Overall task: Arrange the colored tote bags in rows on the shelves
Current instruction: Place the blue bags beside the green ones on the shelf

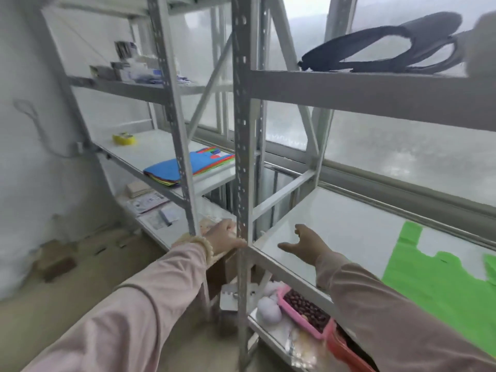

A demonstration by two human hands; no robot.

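The left hand point(225, 237) grips the perforated grey metal upright point(243, 130). The right hand point(306, 242) hovers, fingers spread, over the white shelf board point(335, 218), where a bright green tote bag point(440, 280) lies flat

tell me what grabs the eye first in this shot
The bright green tote bag, lying flat on the right of the near rack's middle shelf, stands out most. Next come the blue-topped stack of colored bags on the left rack's shelf and the dark bag on the upper shelf at right.

Flat bag point(442, 277) lies on the shelf point(335, 224), right of the post point(243, 157).
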